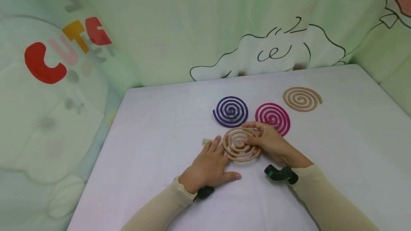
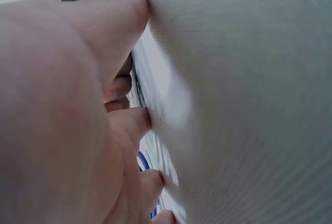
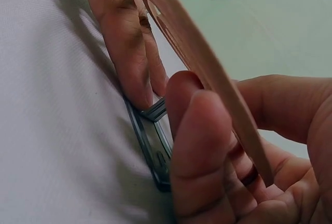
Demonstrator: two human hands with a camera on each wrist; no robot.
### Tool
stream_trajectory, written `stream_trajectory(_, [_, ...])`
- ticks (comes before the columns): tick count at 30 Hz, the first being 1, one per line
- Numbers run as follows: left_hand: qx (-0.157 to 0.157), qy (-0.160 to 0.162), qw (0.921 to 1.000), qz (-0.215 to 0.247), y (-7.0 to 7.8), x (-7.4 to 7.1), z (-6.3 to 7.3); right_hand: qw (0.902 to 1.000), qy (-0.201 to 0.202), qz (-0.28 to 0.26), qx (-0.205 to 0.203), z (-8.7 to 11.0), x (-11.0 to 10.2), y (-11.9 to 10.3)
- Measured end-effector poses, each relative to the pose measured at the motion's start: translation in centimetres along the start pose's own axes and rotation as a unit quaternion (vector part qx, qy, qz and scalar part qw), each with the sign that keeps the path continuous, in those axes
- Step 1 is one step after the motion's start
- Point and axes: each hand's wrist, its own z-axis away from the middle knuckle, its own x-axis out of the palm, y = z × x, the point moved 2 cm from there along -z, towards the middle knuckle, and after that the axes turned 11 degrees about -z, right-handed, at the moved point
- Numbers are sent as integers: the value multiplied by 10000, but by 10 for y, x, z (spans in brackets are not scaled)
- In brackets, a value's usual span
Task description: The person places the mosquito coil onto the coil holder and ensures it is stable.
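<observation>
A tan mosquito coil [image 1: 241, 129] is pinched by my right hand [image 1: 273, 142], thumb on its top face and fingers beneath. In the right wrist view the coil [image 3: 207, 63] is tilted above the cloth. My left hand [image 1: 208, 165] lies palm down with fingers spread, at the coil's left edge. Under the coil, a dark flat metal frame [image 3: 140, 136] with a raised strip lies on the table, and a fingertip of the left hand presses on it. The left wrist view shows the left thumb [image 2: 111, 19] and fingertips on the cloth. Part of the frame is hidden by the right fingers.
Behind my hands lie a purple coil [image 1: 230, 111], a pink coil [image 1: 279, 109] close to my right hand, and another tan coil [image 1: 301, 99] farther right. A small pale greenish piece [image 1: 206, 141] sits by the left fingertips. A white cloth covers the table [image 1: 154, 127]; a printed curtain [image 1: 167, 38] hangs behind.
</observation>
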Motion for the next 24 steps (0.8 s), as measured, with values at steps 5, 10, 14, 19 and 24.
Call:
stream_trajectory(5, [16,10,10000,-60,0,0,0,10000,12,51,26,-1,-1,1])
stream_trajectory(10, [35,35,9999,-96,0,-1,0,10000,18,47,30,-2,-1,2])
stream_trajectory(14, [14,24,9999,-123,0,-2,0,10000,17,39,17,-1,0,1])
stream_trajectory(19, [20,34,9999,-127,0,-3,1,10000,15,65,-3,2,2,-3])
stream_trajectory(24, [34,41,10000,-76,0,-2,1,9999,-4,100,-13,3,3,-4])
